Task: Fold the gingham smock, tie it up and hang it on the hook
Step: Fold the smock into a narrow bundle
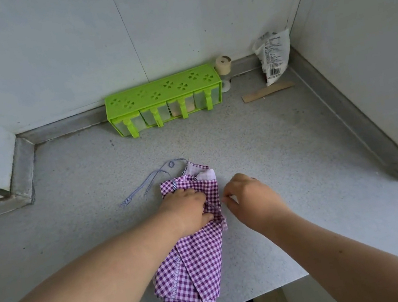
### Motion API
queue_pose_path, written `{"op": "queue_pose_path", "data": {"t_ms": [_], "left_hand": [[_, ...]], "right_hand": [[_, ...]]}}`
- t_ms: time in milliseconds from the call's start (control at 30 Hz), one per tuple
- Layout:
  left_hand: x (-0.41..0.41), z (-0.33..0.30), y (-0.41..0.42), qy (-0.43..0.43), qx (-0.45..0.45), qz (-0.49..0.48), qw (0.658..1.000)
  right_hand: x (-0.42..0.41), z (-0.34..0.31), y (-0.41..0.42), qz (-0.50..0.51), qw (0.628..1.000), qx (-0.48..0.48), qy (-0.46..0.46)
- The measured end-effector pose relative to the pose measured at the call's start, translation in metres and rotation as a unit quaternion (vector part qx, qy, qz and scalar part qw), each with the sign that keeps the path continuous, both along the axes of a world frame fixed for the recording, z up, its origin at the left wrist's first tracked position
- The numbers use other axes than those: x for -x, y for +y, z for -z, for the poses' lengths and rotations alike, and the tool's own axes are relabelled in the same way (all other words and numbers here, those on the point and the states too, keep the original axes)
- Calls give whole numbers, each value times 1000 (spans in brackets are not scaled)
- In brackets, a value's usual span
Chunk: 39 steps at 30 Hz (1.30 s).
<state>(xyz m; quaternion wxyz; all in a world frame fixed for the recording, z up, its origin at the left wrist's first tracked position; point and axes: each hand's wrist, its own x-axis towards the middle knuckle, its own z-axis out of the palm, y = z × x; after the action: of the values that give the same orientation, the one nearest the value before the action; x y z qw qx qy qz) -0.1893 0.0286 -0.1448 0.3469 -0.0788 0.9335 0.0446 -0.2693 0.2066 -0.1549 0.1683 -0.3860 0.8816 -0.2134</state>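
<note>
From the head view, the gingham smock (197, 252) lies folded into a narrow strip on the grey counter (287, 161), its near end at the counter's front edge. Your left hand (188, 210) presses on the upper part, fingers bunching the cloth. Your right hand (250, 199) is just beside it and pinches a thin tie string (143, 187).
</note>
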Motion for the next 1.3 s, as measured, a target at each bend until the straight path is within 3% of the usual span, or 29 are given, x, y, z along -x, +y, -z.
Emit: {"op": "queue_pose_path", "data": {"t_ms": [233, 333, 433, 500, 633, 900, 1100, 1300], "left_hand": [[-8, -3, -8, 127, -21, 165, 978], [-8, -6, -11, 115, -40, 213, 969], [-10, -10, -8, 45, -63, 157, 985], [-10, -11, -6, 7, -114, 52, 992], [-7, -4, -10, 34, -184, -98, 977], [-11, 7, -13, 106, -229, -229, 940], [-14, 10, -6, 156, -225, -257, 927], [-16, 14, -6, 156, -280, -308, 896]], "right_hand": [[-1, 8, -21, -46, 999, 13, 7], [1, 12, -16, -50, 998, 29, 20], [1, 13, -14, -76, 996, 36, 30], [1, 11, -15, -66, 997, 31, -2], [2, 8, -19, 6, 993, 15, -121], [-4, 9, -23, 34, 988, 12, -150], [-5, 6, -21, 34, 987, -7, -155], [-5, 3, -24, 22, 993, -6, -119]]}}
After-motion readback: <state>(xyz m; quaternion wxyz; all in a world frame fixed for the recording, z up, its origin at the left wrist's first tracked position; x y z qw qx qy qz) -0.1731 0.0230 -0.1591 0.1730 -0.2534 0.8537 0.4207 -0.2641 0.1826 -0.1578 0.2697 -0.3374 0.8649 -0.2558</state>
